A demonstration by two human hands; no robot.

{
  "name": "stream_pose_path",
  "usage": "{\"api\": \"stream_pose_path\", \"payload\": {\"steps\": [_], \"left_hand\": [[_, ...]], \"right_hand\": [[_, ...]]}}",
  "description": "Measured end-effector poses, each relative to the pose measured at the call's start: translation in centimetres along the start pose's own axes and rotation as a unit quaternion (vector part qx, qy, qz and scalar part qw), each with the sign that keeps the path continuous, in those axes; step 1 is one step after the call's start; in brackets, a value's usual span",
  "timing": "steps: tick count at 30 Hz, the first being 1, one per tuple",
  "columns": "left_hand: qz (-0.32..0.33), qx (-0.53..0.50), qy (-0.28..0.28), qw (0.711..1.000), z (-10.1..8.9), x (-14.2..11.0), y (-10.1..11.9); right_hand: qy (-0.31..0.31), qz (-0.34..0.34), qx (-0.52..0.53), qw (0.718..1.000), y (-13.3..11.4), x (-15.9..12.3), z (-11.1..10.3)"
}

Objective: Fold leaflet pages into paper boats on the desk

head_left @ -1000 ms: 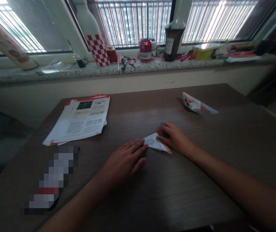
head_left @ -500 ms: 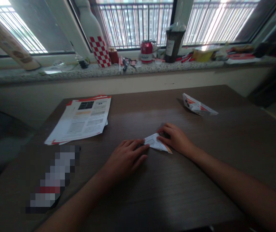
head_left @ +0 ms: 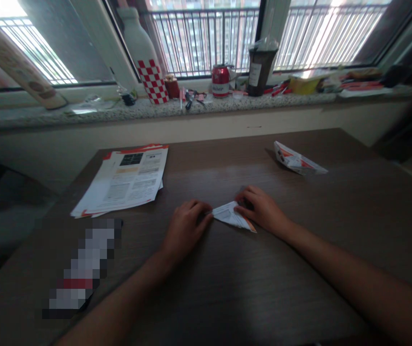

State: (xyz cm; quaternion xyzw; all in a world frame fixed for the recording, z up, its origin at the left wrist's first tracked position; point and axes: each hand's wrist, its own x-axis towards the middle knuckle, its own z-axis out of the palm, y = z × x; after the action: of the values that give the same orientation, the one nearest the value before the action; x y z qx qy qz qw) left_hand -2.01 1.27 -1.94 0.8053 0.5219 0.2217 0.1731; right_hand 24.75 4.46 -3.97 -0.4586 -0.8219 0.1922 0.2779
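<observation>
A small folded paper (head_left: 230, 215), white with print and an orange edge, lies on the brown table between my hands, roughly triangular. My left hand (head_left: 188, 225) is closed at its left corner, thumb and fingers pinched together there. On the opposite side, my right hand (head_left: 259, 205) grips the paper's upper right part between thumb and fingers; the fingers cover that corner. Farther back on the right stands another folded paper (head_left: 297, 161), white and orange, shaped like a boat.
A stack of printed sheets (head_left: 130, 180) lies at the table's back left. Nearer on the left is a pixelated oblong object (head_left: 83, 264). The window sill (head_left: 108, 113) holds a checkered bottle (head_left: 151, 79), a red can (head_left: 220, 80), a dark drink cup (head_left: 259, 69) and small clutter.
My left hand has drawn its fingers together into a pinch at the paper's left tip, shifting slightly left. My right hand stays on the paper. The view has tilted slightly.
</observation>
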Motion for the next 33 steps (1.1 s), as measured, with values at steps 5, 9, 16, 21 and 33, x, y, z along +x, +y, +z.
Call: {"api": "stream_pose_path", "payload": {"steps": [5,9,16,21,33], "left_hand": [[-0.027,-0.035,0.018,0.999,0.07,0.12,-0.05],[-0.043,-0.039,0.027,0.998,0.20,0.27,-0.25],[-0.049,-0.033,0.025,0.998,0.32,0.52,-0.48],[-0.050,-0.023,0.022,0.998,0.41,0.54,-0.58],[-0.035,0.039,0.037,0.998,0.55,0.69,0.02]], "right_hand": [[0.003,0.003,0.004,1.000,0.14,0.02,0.16],[0.001,0.001,0.006,1.000,0.25,0.08,0.22],[0.001,-0.001,0.008,1.000,0.01,0.08,0.02],[-0.003,0.010,0.006,1.000,-0.01,0.08,0.01],[-0.002,0.004,0.004,1.000,0.01,0.05,0.13]]}}
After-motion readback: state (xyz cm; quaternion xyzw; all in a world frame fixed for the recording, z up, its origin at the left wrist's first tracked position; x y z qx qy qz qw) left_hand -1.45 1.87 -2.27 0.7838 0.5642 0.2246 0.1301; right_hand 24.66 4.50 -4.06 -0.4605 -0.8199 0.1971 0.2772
